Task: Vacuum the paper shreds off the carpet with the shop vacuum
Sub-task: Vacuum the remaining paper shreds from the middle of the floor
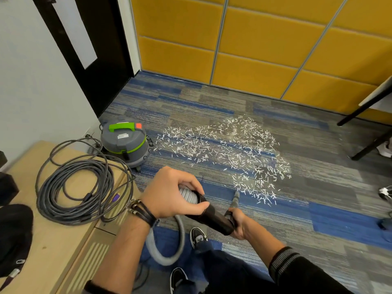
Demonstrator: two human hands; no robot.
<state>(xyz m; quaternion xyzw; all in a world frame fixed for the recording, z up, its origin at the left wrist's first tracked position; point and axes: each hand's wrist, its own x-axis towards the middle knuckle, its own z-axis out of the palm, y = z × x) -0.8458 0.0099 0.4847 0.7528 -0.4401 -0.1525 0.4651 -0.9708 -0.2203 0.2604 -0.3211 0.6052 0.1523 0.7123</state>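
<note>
Up-frame of the nearer right hand [238,222], white paper shreds [222,149] are scattered; the black plastic wand [214,217] is gripped by it and the left hand [171,194].

The person wore several dark cord bracelets [141,210] with brass-coloured metal beads at the wrist of the left hand [171,194]. The right arm had a black knit sleeve [301,270] ending in a grey-striped ribbed cuff. Dark trousers [229,274] met black low-top shoes [198,237] with white soles.
</note>
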